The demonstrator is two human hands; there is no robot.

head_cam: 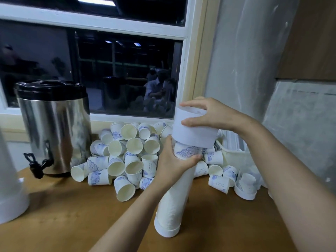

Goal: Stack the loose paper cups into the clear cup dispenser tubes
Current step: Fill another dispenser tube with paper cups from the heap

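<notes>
A clear dispenser tube (172,202) full of stacked cups stands tilted on the wooden table (72,220), its white base ring at the bottom. My left hand (172,162) grips the tube near its top, where a blue-patterned cup shows through. My right hand (209,115) holds the white cap (194,131) over the tube's upper end. Behind the tube lies a heap of loose paper cups (127,157), white with blue print, tipped in all directions.
A steel drinks urn (54,128) with a black lid and tap stands at the left. Another white-based tube (9,193) is at the far left edge. A white basket (234,155) and more cups (245,186) lie at the right by the wall. A window is behind.
</notes>
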